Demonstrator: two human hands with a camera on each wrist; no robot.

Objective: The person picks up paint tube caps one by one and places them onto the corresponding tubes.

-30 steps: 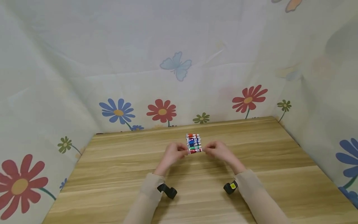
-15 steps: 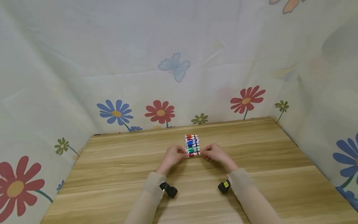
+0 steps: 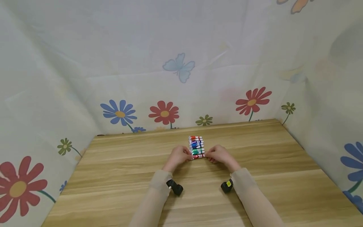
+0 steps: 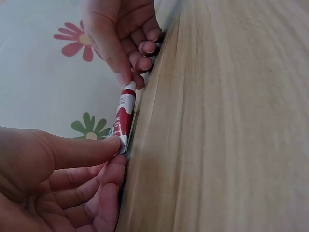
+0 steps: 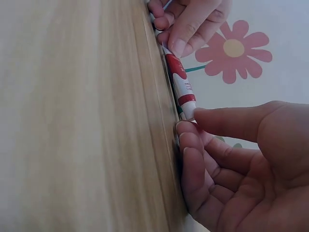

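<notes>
A small red-and-white paint tube (image 3: 198,156) lies crosswise between the two hands, its white cap to the right. The left hand (image 3: 180,154) pinches its crimped tail end between thumb and fingers, as the left wrist view shows. At the cap, the right hand (image 3: 221,154) holds on with thumb and fingertips; its other fingers are loosely curled near the tabletop. Just beyond the red tube, a green paint tube (image 3: 198,151), a blue paint tube (image 3: 196,146) and an orange-red paint tube (image 3: 195,138) lie in a neat column with others, caps all to the right.
The wood-grain table (image 3: 119,176) spreads out on both sides of the hands. Behind it hangs a pale cloth backdrop (image 3: 136,72) printed with flowers and butterflies, which also closes off the left and right. A black wrist camera (image 3: 175,187) sits on the left forearm, another on the right.
Both hands have brought the red paint tube slightly nearer the person and lower in the head view. More of the green paint tube shows behind it. The other tubes keep their places.
</notes>
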